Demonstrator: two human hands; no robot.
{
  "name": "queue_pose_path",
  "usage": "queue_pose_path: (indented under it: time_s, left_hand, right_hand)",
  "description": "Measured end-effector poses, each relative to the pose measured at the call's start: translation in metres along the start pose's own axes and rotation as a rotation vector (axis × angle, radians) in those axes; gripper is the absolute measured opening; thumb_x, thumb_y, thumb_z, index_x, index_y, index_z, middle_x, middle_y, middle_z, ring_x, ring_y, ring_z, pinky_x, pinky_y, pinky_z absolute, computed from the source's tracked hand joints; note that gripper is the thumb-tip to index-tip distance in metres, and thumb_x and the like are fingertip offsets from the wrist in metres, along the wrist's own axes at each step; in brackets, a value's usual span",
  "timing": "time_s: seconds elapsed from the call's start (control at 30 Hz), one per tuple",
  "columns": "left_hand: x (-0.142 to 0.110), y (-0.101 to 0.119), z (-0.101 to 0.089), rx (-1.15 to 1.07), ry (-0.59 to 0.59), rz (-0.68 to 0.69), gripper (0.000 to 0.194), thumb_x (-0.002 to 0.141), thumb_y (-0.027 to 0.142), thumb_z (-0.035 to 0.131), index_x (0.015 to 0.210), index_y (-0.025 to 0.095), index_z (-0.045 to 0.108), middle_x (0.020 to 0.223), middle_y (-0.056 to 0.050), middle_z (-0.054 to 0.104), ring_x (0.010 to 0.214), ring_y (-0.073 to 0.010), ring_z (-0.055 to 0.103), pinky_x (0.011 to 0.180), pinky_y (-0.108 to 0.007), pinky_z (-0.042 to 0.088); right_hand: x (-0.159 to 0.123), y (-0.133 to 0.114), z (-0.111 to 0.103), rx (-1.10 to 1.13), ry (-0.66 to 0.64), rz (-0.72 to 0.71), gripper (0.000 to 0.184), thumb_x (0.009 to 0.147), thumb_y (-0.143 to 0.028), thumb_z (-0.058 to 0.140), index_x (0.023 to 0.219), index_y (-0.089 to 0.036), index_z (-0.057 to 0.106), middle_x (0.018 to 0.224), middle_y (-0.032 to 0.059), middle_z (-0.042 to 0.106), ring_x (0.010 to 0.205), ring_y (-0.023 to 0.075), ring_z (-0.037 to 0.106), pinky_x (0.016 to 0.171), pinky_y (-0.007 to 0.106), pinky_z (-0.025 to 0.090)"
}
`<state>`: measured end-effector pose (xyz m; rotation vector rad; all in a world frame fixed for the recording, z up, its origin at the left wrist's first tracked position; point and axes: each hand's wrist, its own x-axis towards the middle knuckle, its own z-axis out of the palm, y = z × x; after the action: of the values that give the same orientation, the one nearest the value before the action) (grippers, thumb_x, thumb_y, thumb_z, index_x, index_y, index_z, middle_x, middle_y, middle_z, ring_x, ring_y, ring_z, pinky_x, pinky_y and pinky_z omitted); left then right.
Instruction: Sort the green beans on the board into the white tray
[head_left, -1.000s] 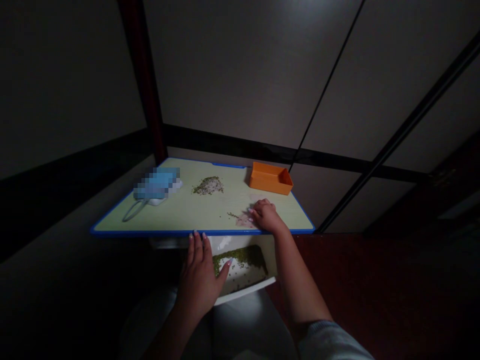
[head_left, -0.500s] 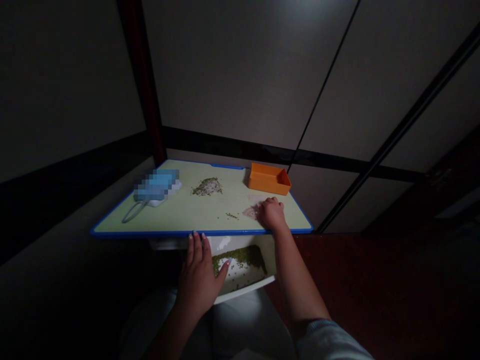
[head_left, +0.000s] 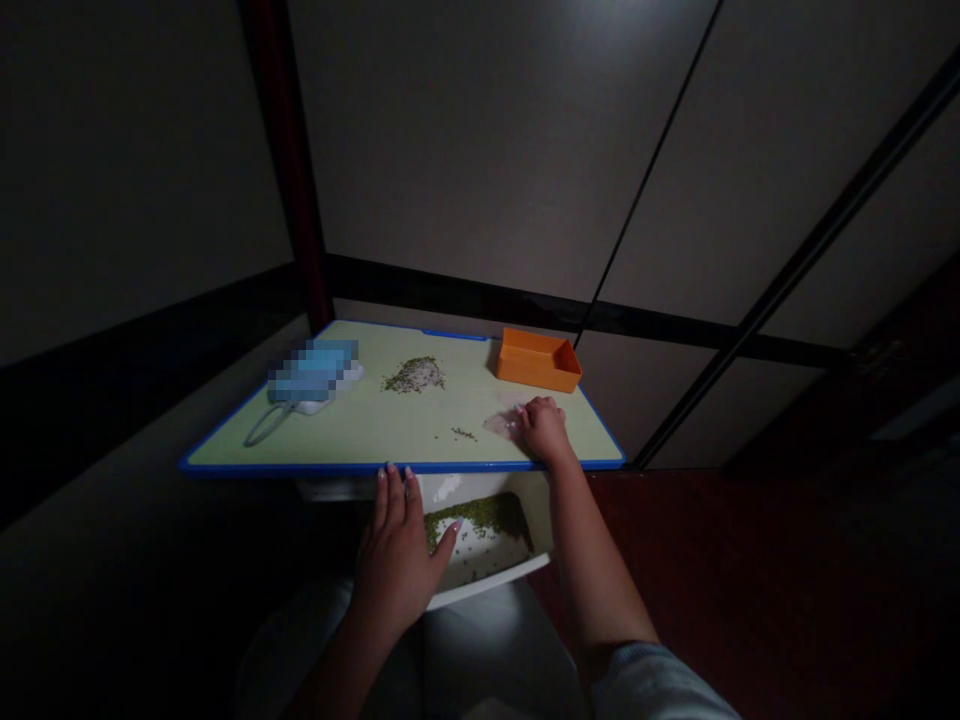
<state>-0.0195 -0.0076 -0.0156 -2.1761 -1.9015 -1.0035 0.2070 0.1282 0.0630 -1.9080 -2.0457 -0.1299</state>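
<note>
Resting both hands by the near edge | blue-rimmed cutting board (head_left: 375, 430): open room left of right hand | right hand (head_left: 544, 430): fingers curled on pale scrap (head_left: 501, 424), grip unclear | left hand (head_left: 397, 565): fingers apart, tips at board edge, thumb over white tray (head_left: 487, 585) holding green beans (head_left: 480, 525)

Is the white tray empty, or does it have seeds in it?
It has seeds in it: small green seeds lie in a band along the far side of the white tray, and more are scattered on its bottom.
</note>
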Motion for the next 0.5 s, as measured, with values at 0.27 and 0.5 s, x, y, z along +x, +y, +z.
queue_pose_path:
  time_s: [0.27,0.5]
  left_hand:
    - [0.0005,0.0008,0.0013,-0.014,0.0,-0.008,0.082,0.082,0.053,0.045,0.142,0.0,0.026,0.152,-0.027,0.02,0.144,-0.0342,0.009,0.11,-0.05,0.028]
    - [0.0025,0.0018,-0.0007,0.024,-0.044,0.002,0.082,0.084,0.053,0.042,0.14,-0.004,0.028,0.151,-0.03,0.019,0.143,-0.0357,0.008,0.109,-0.05,0.03]
  right_hand:
    - [0.0039,-0.0008,-0.0011,-0.109,0.02,0.113,0.033,0.091,-0.036,0.045,0.094,-0.013,0.069,0.106,0.0167,0.063,0.105,0.0278,0.047,0.084,0.04,0.034]
    - [0.009,0.0039,0.0007,-0.108,0.11,0.271,0.039,0.094,-0.037,0.038,0.095,-0.012,0.069,0.107,0.0192,0.062,0.106,0.0297,0.047,0.084,0.042,0.033]
